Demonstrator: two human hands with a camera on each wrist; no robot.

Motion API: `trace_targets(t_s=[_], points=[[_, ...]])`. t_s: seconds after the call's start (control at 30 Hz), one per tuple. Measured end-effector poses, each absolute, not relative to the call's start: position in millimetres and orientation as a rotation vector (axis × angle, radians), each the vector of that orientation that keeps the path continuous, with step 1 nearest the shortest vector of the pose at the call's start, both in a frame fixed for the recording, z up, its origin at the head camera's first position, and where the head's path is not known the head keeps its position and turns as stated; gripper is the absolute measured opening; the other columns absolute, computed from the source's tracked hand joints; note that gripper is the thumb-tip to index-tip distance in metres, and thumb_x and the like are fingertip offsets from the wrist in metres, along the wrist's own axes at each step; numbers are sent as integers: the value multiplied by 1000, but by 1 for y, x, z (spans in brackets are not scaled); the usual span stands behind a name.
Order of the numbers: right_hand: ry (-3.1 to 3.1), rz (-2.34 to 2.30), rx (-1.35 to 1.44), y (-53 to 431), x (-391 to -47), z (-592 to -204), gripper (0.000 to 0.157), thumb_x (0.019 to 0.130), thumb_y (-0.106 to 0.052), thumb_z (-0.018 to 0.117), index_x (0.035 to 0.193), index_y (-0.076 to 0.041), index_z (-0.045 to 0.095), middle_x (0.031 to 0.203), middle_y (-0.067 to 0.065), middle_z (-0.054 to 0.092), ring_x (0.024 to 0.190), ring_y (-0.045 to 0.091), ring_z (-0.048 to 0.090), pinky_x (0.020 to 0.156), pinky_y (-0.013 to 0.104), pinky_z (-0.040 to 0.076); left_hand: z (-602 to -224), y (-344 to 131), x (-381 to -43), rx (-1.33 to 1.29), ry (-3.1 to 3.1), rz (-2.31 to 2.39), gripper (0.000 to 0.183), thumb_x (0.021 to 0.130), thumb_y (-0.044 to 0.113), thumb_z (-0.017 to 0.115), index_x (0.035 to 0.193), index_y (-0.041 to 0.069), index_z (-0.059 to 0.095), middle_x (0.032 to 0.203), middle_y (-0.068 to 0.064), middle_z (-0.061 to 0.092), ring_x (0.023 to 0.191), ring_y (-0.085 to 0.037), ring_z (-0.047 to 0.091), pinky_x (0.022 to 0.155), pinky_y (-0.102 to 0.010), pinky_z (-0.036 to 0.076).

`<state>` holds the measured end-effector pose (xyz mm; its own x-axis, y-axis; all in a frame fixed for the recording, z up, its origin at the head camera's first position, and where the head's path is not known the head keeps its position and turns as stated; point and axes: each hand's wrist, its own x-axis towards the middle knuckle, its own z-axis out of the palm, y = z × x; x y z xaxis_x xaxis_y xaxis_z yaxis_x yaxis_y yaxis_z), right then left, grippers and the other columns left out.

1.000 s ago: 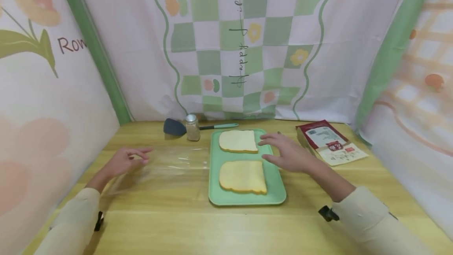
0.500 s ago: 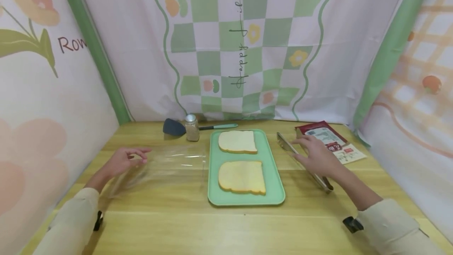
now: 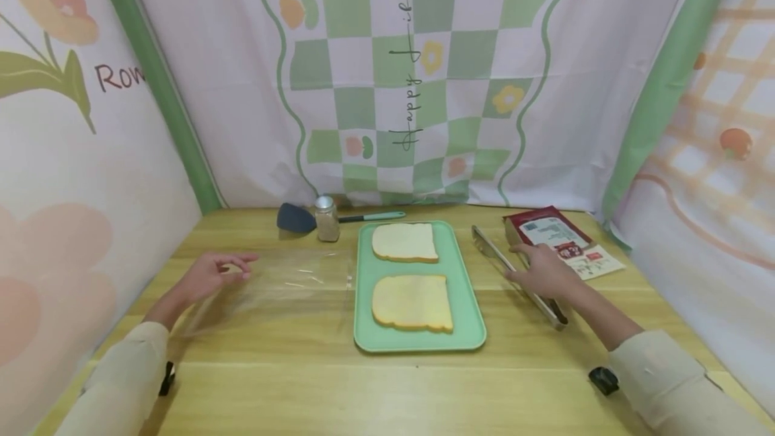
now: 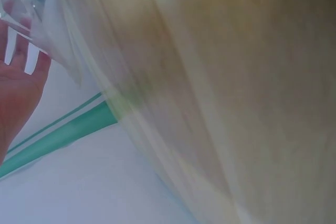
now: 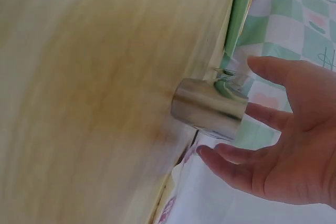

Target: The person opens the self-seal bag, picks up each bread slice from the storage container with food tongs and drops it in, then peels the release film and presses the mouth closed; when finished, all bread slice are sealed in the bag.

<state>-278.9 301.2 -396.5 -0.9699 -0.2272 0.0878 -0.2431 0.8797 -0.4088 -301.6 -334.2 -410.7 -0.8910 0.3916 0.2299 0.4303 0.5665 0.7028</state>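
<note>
Yellowish tabletop [image 3: 387, 395] carries slim, shiny metal tongs [image 3: 494, 248] near the right fingers [image 5: 226, 169].

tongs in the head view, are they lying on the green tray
No, the tongs lie on the table, to the right of the green tray, under the right hand.

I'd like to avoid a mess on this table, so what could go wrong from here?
The right hand is spread over the tongs, not closed on them, so lifting with a loose grip might drop them. The clear plastic stretches from the left hand almost to the tray; a careless pull could snag the tray. The jar stands upright in front of the spatula, so dragging that forward could topple it.
</note>
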Motion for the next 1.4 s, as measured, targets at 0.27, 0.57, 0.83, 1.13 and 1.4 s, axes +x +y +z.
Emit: trace_targets(t_s=[0.27,0.57,0.83,1.13,1.4], points=[[-3017,593,456,308,-281,-400,66,91,-20,70,142,10,41,61,1,45,50,14,40,53,32,40,-413,-333,-305,-742,-2736,-1221,6,92,3,68,93,-2,72,128,-22,62,123,-48,53,96,-70,38],[-2983,554,529,313,-275,-399,59,91,-10,65,146,-2,45,61,-1,42,47,11,35,44,28,35,-415,-334,-305,-743,-2720,-1244,6,91,2,68,92,-2,72,128,-22,63,122,-48,53,96,-69,39],[-2912,531,581,313,-260,-390,51,98,-16,62,146,-11,47,119,25,59,92,34,60,63,44,51,-413,-332,-304,-726,-2729,-1247,6,91,4,69,92,0,73,130,-21,62,124,-46,52,97,-69,38],[-2786,497,806,303,-237,-374,41,97,-9,62,138,-16,60,125,21,61,109,39,60,83,57,50,-413,-333,-304,-742,-2717,-1238,6,92,4,68,93,-1,72,129,-22,62,124,-47,52,96,-67,41],[-2824,765,981,302,-219,-366,30,101,-15,57,130,-22,65,132,13,62,120,35,58,92,50,51,-413,-334,-305,-734,-2722,-1233,5,92,5,69,93,1,73,129,-22,62,123,-46,54,94,-66,43]])
